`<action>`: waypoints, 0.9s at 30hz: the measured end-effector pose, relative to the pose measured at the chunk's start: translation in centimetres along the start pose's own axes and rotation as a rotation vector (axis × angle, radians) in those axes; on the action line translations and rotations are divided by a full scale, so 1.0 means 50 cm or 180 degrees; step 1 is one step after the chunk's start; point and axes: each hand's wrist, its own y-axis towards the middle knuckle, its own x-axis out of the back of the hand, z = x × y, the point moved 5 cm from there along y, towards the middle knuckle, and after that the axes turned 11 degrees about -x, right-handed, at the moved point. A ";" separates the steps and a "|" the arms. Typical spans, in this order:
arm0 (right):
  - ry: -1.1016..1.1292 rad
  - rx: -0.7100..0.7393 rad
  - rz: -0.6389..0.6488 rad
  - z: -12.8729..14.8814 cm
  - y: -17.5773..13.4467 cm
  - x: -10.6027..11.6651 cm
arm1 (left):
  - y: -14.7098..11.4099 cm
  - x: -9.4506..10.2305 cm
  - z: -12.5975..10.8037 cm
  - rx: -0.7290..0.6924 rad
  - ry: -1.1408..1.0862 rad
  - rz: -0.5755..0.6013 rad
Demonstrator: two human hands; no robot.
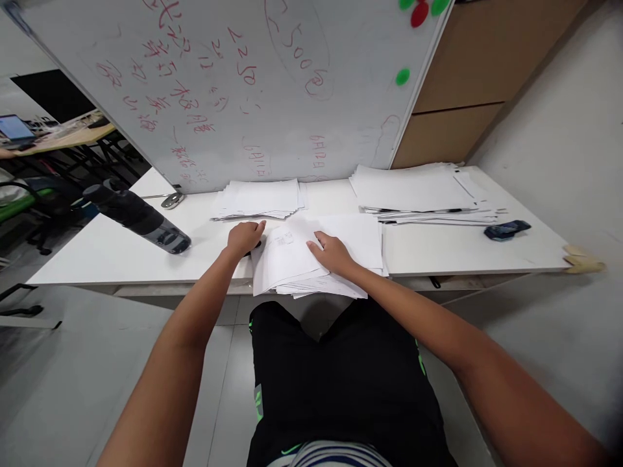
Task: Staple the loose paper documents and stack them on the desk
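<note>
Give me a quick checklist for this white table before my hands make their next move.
1. Right bare hand at the loose front pile of white paper sheets: ok.
2. Front pile fully on the flat white tabletop: not ok, near edges overhang.
3. Front pile squared: not ok, sheets are staggered.
4. Tall black cylindrical bottle apart from the front pile: ok.
5. Small black object beside left bare hand identified: cannot tell, mostly hidden.

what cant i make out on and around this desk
All in the head view:
Dark object by the left hand: partly hidden by the hand, shape unclear.
Markings on the front papers: too small to read.
Laptop: cut off by the left edge.
Whiteboard: top cut off by the upper edge.
</note>
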 end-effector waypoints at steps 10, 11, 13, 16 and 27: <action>0.0001 -0.0025 -0.0027 -0.003 0.000 -0.001 | 0.007 -0.013 -0.007 0.0003 0.0270 0.0083; -0.0008 -0.0030 -0.0017 -0.003 0.000 -0.001 | 0.007 -0.014 -0.008 0.0006 0.0299 0.0113; -0.0045 -0.0030 -0.0019 -0.004 0.001 -0.002 | 0.008 -0.016 -0.012 -0.0007 0.0342 0.0171; -0.0089 -0.0022 -0.0058 -0.005 0.003 -0.002 | 0.010 -0.017 -0.016 -0.0047 0.0426 0.0227; 0.0008 -0.0007 -0.0002 -0.001 0.000 0.003 | 0.018 -0.019 -0.022 -0.0177 0.0547 0.0320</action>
